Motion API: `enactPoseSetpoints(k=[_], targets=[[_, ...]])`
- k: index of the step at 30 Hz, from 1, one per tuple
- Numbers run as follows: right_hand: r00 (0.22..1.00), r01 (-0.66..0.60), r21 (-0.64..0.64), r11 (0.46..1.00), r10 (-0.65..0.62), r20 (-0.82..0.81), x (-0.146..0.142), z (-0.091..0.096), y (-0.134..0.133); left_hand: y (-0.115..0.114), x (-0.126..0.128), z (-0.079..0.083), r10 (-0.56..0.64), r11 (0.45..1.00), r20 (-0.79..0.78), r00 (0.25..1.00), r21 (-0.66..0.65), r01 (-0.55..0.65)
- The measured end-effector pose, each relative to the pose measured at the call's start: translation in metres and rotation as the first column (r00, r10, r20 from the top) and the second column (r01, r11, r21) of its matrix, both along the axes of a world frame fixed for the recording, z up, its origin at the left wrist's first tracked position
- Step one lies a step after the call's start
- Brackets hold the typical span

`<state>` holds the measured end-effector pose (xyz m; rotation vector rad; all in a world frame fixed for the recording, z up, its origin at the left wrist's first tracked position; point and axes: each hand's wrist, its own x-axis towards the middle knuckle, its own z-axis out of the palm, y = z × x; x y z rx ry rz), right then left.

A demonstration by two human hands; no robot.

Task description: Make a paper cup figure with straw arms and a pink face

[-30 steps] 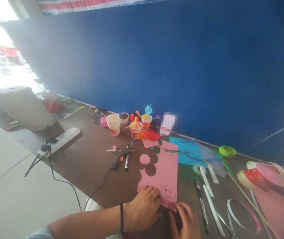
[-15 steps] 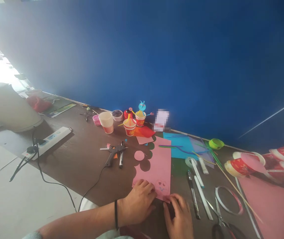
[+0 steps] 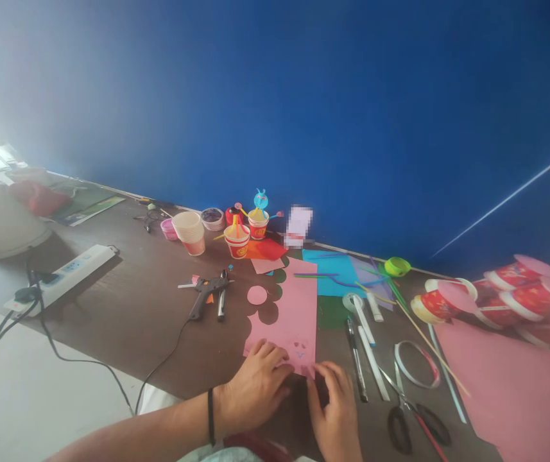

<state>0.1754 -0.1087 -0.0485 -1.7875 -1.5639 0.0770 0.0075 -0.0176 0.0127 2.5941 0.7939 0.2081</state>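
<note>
A pink paper sheet (image 3: 294, 314) with round cut-outs and a small drawn face lies on the brown table (image 3: 135, 308). My left hand (image 3: 253, 388), a black band on its wrist, rests fingers down on the sheet's near left corner. My right hand (image 3: 335, 407) is curled at the sheet's near right corner, fingertips pinching or pressing the paper's edge. A cut pink paper circle (image 3: 257, 294) lies beside the sheet.
A glue gun (image 3: 205, 292) with its cord and a marker lie left of the sheet. Pens (image 3: 364, 350), scissors (image 3: 412, 417), tape rings, paper cups (image 3: 472, 301), blue paper (image 3: 335, 273), craft cups (image 3: 236, 240), a power strip (image 3: 63, 273) and a large pink sheet (image 3: 520, 391) surround it.
The view has swung to the right, so more red cups and the scissors show. My hands stay at the pink sheet's near edge with little change.
</note>
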Motion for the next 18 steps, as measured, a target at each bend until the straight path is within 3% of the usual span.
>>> enactPoseSetpoints(k=[4, 7, 12, 16, 18], targets=[[0.999, 0.018, 0.062, 0.998, -0.016, -0.032, 0.001, 0.0, -0.001, -0.006, -0.007, -0.006, -0.006, 1.0, 0.049, 0.999, 0.003, 0.006], [0.998, 0.035, 0.057, 0.998, -0.032, -0.045, 0.003, 0.001, -0.004, 0.002, -0.013, -0.008, 0.015, 0.999, 0.027, 1.0, 0.033, -0.016], [0.998, 0.066, 0.061, 0.996, -0.065, -0.017, 0.016, 0.008, -0.005, 0.042, -0.003, -0.001, 0.0, 0.996, -0.015, 1.0, 0.092, 0.001], [0.986, 0.034, 0.025, 0.999, -0.038, 0.165, 0.039, 0.016, 0.007, 0.079, 0.031, 0.001, -0.122, 0.981, -0.069, 0.99, 0.141, 0.13], [0.962, 0.028, 0.009, 1.0, -0.029, 0.271, 0.054, 0.021, 0.017, 0.094, 0.045, -0.002, -0.119, 0.97, -0.108, 0.987, 0.198, 0.139]])
